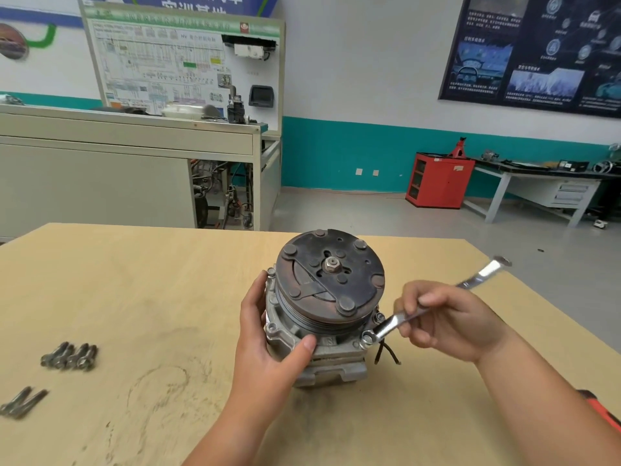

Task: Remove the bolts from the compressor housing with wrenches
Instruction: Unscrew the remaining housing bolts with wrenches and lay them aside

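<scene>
The compressor (319,317) stands upright on the wooden table (141,297), its dark pulley disc facing up. My left hand (268,341) grips the grey housing from the left, thumb across its front. My right hand (447,321) holds a shiny wrench (433,304) by the middle of its shaft. The wrench's ring end sits over a bolt (368,338) on the housing's front right flange. Another bolt head (379,317) shows just behind it.
Several removed bolts (69,356) lie in a group at the table's left, with two longer ones (22,402) near the left edge. A red-handled tool (601,412) pokes in at the right edge. Black wires (386,353) hang from the compressor's right side.
</scene>
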{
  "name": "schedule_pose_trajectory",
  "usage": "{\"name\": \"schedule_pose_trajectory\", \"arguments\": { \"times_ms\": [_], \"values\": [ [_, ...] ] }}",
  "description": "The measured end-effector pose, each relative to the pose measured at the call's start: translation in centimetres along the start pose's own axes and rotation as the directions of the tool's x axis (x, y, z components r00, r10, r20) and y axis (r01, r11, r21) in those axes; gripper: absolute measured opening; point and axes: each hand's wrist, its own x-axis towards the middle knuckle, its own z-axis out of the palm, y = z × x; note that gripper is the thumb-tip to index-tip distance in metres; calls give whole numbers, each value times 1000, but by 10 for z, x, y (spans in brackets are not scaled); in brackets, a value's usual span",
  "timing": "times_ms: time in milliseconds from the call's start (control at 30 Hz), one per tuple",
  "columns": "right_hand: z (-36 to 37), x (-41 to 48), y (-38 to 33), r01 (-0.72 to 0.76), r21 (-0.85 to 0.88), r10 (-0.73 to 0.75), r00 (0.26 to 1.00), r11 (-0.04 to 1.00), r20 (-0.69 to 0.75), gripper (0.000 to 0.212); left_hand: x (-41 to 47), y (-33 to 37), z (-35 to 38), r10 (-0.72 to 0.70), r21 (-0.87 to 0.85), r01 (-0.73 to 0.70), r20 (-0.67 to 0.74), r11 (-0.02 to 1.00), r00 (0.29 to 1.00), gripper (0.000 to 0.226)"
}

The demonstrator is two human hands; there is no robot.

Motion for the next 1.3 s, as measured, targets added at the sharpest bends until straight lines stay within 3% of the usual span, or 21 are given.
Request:
{"name": "schedule_pose_trajectory", "arguments": {
  "times_ms": [67, 133, 200, 233, 267, 300, 333, 367, 433, 533, 633, 733, 867, 1000, 1067, 1133, 1200, 1267, 1300],
  "values": [
    [-1, -17, 13, 146, 196, -143, 989, 970, -29, 29, 0, 0, 0, 7, 4, -7, 0, 1000, 1000, 88],
    [10, -39, 24, 257, 301, -196, 956, 918, -218, 34, 0, -1, 0, 11, 8, -11, -1, 1000, 1000, 88],
    [22, -49, 47, 319, 247, -255, 932, 915, -258, 35, 0, 0, 1, 9, 13, -9, -2, 1000, 1000, 87],
    [33, -54, 53, 332, 96, -262, 865, 938, -427, 34, 0, 0, 1, 10, 14, -10, -3, 1000, 1000, 87],
    [39, -59, 62, 372, -77, -347, 744, 925, -571, 23, 0, 0, 0, 11, 16, -11, -3, 1000, 1000, 87],
    [48, -62, 67, 375, -184, -400, 652, 909, -644, 17, 0, 0, 0, 12, 17, -12, -3, 1000, 1000, 86],
    [54, -64, 73, 359, -256, -432, 600, 897, -673, 36, 0, 0, 0, 13, 17, -13, -3, 1000, 1000, 86],
    [63, -65, 75, 332, -304, -448, 584, 893, -677, 51, 0, 0, 0, 14, 17, -14, -2, 1000, 1000, 85],
    [81, -62, 76, 307, -381, -489, 574, 872, -656, 59, 0, -1, 0, 19, 13, -19, -2, 1000, 1000, 85],
    [95, -57, 76, 235, -473, -513, 578, 849, -634, 59, 1, -1, 1, 31, 12, -31, -4, 999, 1000, 85],
    [103, -54, 71, 193, -509, -511, 604, 839, -612, 32, 1, -3, 1, 36, 12, -35, -6, 999, 999, 85],
    [101, -53, 57, 162, -562, -526, 622, 811, -580, 36, 0, -4, 0, 29, 0, -29, -9, 1000, 1000, 85],
    [66, -42, 34, 134, -503, -417, 754, 854, -507, 32, 0, -4, 1, 10, -11, -10, -7, 1000, 1000, 84],
    [29, -13, 1, 11, -423, -174, 921, 906, -350, 25, 1, -4, 1, 9, -12, -9, -3, 1000, 1000, 85],
    [20, 1, -4, 9, -369, -108, 963, 929, -248, 22, 0, -3, 1, 5, -14, -5, 1, 1000, 1000, 85],
    [14, 4, 0, 91, -289, -137, 980, 953, -144, 21, 0, -3, 1, 3, -7, -4, -5, 1000, 1000, 85],
    [16, -6, 6, 185, -57, -187, 981, 981, -51, 24, 0, -2, 1, 4, -4, -4, -14, 1000, 1000, 85],
    [22, -25, 19, 218, 267, -218, 975, 939, -29, 19, 0, -3, 2, 9, -4, -9, -24, 1000, 1000, 84],
    [24, -37, 21, 252, 271, -238, 968, 929, -84, 16, 0, -3, 2, 10, -2, -10, -23, 1000, 1000, 85]
  ]
}}
